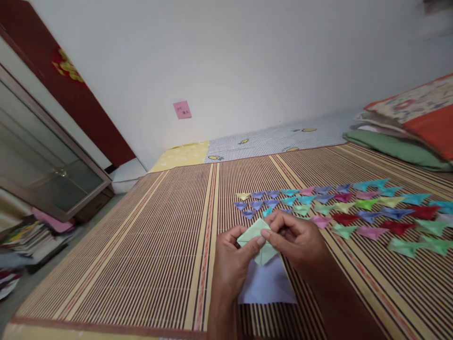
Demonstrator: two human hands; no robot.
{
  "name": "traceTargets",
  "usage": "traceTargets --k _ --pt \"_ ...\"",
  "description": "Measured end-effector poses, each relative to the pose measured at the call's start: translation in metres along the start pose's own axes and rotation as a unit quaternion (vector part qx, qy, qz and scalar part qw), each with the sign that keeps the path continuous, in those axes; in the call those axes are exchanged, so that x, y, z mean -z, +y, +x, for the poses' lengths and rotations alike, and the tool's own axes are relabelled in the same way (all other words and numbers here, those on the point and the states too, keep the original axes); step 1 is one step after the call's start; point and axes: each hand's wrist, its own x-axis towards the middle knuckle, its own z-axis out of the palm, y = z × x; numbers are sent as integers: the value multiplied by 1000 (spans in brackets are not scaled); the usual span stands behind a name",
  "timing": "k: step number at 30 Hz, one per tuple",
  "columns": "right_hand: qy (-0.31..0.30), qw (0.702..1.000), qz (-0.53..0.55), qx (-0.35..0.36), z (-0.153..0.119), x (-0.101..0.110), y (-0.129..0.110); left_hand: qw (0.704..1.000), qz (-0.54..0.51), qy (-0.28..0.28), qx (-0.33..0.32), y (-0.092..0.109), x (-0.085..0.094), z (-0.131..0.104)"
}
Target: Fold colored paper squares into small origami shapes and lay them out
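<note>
A pale green piece of folded paper, shaped like a small diamond with crease lines, is held up between both hands. My left hand pinches its left side, thumb lying on the front. From the right, my right hand grips the upper right edge with thumb and bent fingers. Below the hands, a pale lavender sheet of paper lies on the striped mat. Rows of small folded paper boats in many colours stand on the mat beyond and to the right of my right hand.
A folded green cloth and an orange patterned pillow are piled at the far right. A pink note sticks to the white wall. To the left stand a glass-fronted cabinet and a stack of books.
</note>
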Motion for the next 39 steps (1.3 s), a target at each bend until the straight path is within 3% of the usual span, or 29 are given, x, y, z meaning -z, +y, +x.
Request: traceTargets --k 16,25,30,39 --pt "1 1000 -20 -1 0 0 3 997 64 -21 -33 0 0 -2" --pt "8 998 10 -58 1 -1 8 1000 -20 -16 -17 -7 3 0" --pt "-62 994 -16 -93 1 1 7 995 -91 28 -9 -12 8 4" --pt "-61 993 -25 -100 -2 -5 1 996 -87 18 -20 -12 9 3"
